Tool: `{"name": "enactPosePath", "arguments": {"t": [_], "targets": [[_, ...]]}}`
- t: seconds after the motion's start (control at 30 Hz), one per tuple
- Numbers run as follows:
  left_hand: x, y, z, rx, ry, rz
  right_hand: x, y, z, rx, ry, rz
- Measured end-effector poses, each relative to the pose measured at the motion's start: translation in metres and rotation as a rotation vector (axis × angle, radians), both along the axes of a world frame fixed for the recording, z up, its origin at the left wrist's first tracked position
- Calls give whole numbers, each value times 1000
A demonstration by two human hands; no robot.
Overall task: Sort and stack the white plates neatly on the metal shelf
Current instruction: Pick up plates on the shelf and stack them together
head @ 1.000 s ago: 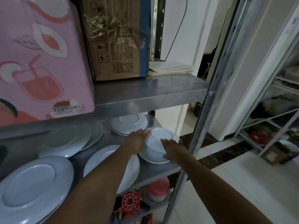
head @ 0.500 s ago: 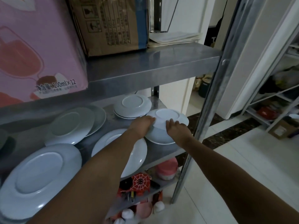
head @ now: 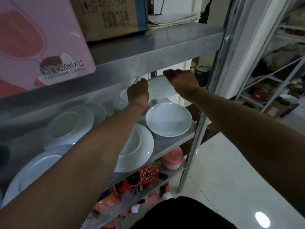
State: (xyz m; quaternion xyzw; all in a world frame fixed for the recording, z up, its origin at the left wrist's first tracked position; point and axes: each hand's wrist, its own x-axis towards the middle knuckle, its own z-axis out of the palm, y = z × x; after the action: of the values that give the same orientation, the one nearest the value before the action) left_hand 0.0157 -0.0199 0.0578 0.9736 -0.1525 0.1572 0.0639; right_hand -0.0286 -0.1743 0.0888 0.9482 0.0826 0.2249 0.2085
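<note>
A white plate hangs lifted above the metal shelf, near its right edge, clear of the shallow dish lying below. The left hand and right hand each close on an opposite rim, likely to keep it level while it is carried toward a stack at the back.

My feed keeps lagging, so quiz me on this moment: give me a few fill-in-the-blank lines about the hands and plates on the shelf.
1. The lifted plate is held by ____ hands, the left hand and the right hand.
2. The plate at the shelf's right end lies directly ____ the lifted plate.
3. The carton on the upper shelf marked "200ml x 12" is ____ in colour.

Missing words: both; below; pink
</note>
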Motion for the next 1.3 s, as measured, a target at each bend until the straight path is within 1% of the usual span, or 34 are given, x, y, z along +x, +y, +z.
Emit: {"name": "enactPosePath", "arguments": {"t": [0.03,0.1,0.17,0.23,0.27,0.3,0.33,0.4,0.47,0.53,0.6,0.7,0.93,1.17,1.3], "targets": [[10,0,-1,-61,-49,9,2,-3,2,136,1,-32],[23,9,5,-220,-60,23,4,-11,3,463,-30,-156],[39,20,4,-415,30,19,5,-19,1,875,-56,-308],[46,28,5,-629,201,-1,8,-22,1,1212,-2,-410],[46,29,6,-708,289,-3,10,-24,-1,1352,43,-444],[46,30,6,-735,362,-8,9,-24,-4,1455,93,-474],[45,30,4,-714,404,-3,7,-24,-8,1505,148,-504],[41,29,-5,-660,465,6,3,-26,-23,1464,287,-566],[36,30,-17,-591,543,37,-3,-23,-37,1349,436,-653],[32,33,-30,-510,628,52,-9,-15,-46,1194,509,-751],[30,34,-41,-439,656,47,-11,-8,-53,1097,563,-787],[27,38,-47,-352,695,37,-13,-2,-59,1058,601,-785],[14,34,-47,-293,801,-16,-17,2,-66,1021,646,-774],[14,29,-52,-206,800,-10,-15,-1,-70,996,652,-771],[18,28,-54,-180,792,-8,-12,-3,-74,946,660,-777]]}}
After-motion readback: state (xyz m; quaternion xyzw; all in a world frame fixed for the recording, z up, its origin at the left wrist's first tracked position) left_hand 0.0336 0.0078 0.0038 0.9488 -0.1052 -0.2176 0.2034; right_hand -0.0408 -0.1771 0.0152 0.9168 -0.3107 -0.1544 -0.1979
